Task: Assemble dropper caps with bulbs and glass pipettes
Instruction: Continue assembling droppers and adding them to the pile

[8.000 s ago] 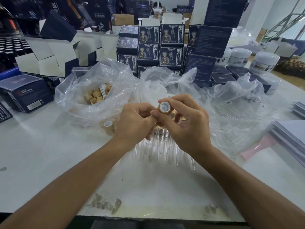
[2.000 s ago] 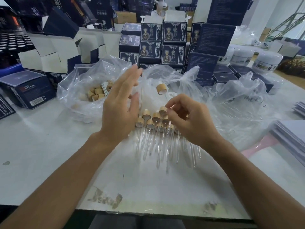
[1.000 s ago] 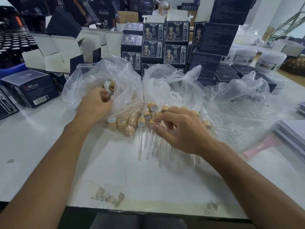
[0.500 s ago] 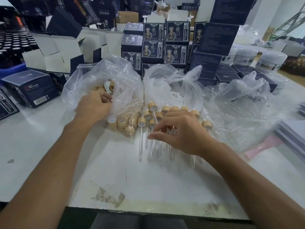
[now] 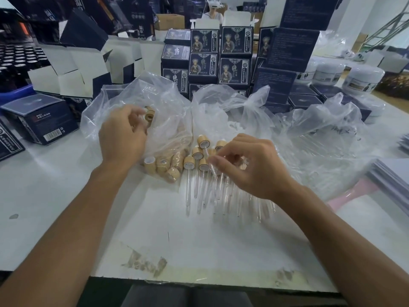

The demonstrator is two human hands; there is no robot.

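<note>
Pinching a wooden cap in left hand, right hand pinching a glass pipette, box print illegible

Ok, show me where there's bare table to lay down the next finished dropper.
Bare table lies left of the finished droppers, in front of the cap bag. More lies between the pipette tips and the near edge. Crowded: bags and boxes behind, paper stack to the right.

table: white, scuffed | behind: stacked dark boxes | right: bright daylight, white wall
</note>
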